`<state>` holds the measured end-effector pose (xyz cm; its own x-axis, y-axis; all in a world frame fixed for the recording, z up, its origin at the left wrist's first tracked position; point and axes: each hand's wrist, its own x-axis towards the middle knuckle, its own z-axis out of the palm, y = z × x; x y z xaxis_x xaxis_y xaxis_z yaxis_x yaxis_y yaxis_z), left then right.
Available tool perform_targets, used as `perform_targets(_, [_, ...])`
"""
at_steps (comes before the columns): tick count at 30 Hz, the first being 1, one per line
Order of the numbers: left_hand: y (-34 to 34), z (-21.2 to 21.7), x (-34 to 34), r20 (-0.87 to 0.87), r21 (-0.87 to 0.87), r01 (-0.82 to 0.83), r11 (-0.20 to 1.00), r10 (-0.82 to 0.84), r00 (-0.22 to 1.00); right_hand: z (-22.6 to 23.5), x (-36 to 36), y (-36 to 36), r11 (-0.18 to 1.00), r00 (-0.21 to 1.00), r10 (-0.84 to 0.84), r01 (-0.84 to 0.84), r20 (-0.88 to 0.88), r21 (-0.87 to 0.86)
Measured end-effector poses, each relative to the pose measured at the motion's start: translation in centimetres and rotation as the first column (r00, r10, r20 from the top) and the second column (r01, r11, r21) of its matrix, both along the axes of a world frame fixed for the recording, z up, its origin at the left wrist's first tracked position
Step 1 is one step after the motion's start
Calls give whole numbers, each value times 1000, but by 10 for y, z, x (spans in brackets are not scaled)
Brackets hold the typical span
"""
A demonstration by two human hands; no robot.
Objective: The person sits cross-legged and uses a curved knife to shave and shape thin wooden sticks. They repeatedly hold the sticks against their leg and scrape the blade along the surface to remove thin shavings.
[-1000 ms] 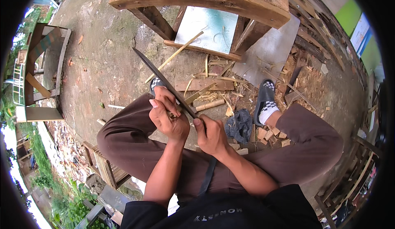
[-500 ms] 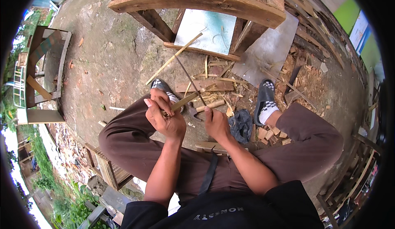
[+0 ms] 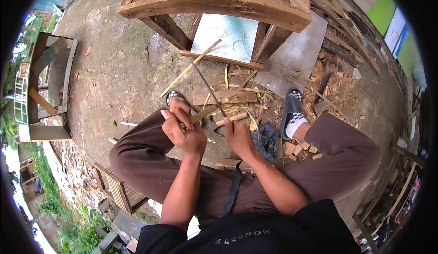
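Observation:
My left hand (image 3: 184, 130) is closed round a narrow wooden strip (image 3: 204, 113), which points away to the upper right. In my right hand (image 3: 238, 135), the fingers are closed on the near end of a long, thin, dark blade-like tool (image 3: 207, 86). The tool slants up and left, and crosses over or beside the strip; whether they touch I cannot tell. Behind my hands lies what looks like a hammer, its pale wooden handle (image 3: 237, 117) and dark head (image 3: 212, 126) partly showing. A crumpled dark plastic bag (image 3: 266, 141) sits just right of my right hand.
A heavy wooden frame (image 3: 214, 1) stands ahead, with a pale sheet (image 3: 226, 35) beneath it. A long thin stick (image 3: 189, 68) leans against its lower rail. Shavings, a flat board (image 3: 223, 97) and offcuts (image 3: 299, 150) litter the floor between my feet. Wood is piled (image 3: 349, 35) at the far right.
The view has shifted slightly. Both hands keep their grips on the strip and the dark tool, with hardly any movement relative to each other.

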<state>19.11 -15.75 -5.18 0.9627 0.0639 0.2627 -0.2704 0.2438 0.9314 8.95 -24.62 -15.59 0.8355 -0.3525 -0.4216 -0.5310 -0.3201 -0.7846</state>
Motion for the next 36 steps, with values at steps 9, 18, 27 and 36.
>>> perform_targets(9, [0,-2,-2,-29,-68,-20,997,18,999,-11,2,-3,999,992,-12,17,-125,38])
perform_targets(18, [4,-9,0,-1,-47,-7,999,7,1000,-3,-1,8,996,999,-14,9,49,92])
perform_targets(27, [7,-9,3,-37,-68,-7,998,5,999,-13,-2,12,999,987,5,-13,158,51])
perform_targets(36, [11,-11,15,-89,-160,-115,980,102,991,-43,0,14,996,994,-79,82,-70,42])
